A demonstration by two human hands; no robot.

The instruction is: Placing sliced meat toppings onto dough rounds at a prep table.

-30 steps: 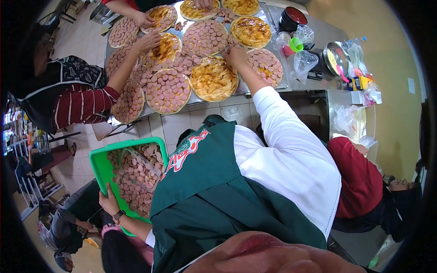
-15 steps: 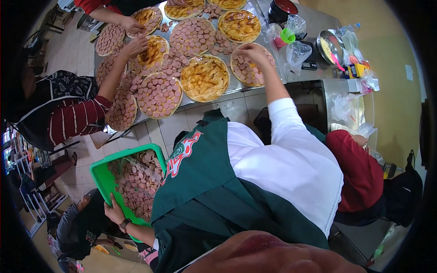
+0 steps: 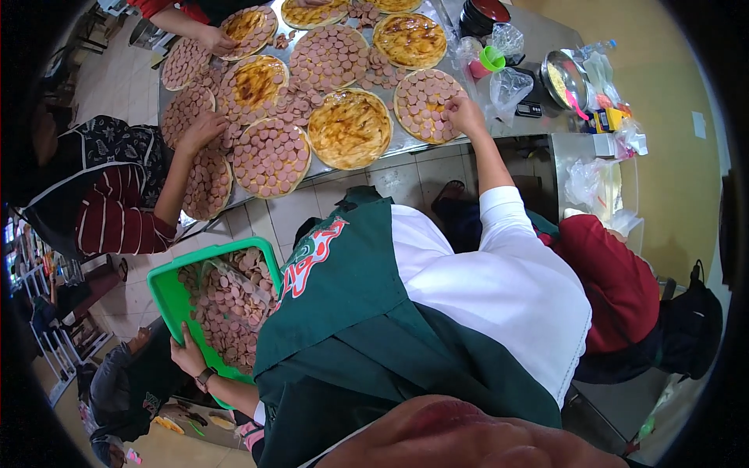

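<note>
My left hand (image 3: 187, 355) grips the near rim of a green plastic tray (image 3: 166, 290) filled with pink sausage slices, held low beside my green apron. My right hand (image 3: 466, 115) reaches out to the steel table and rests its bent fingers on the right edge of a round pizza base (image 3: 425, 105) covered with sausage slices. Whether a slice sits between those fingers is hidden. Left of that base lies a pizza base with only orange sauce (image 3: 349, 129).
Several more topped and sauced bases cover the table (image 3: 406, 140). A person in a red striped sleeve (image 3: 125, 226) reaches in from the left, and another person's hand (image 3: 212, 39) works at the far end. Bowls, bags and a pan (image 3: 563, 78) crowd the right end.
My right hand has moved rightward, from the left edge of the sausage-covered base to its right edge. The green tray stays in my left hand.
</note>
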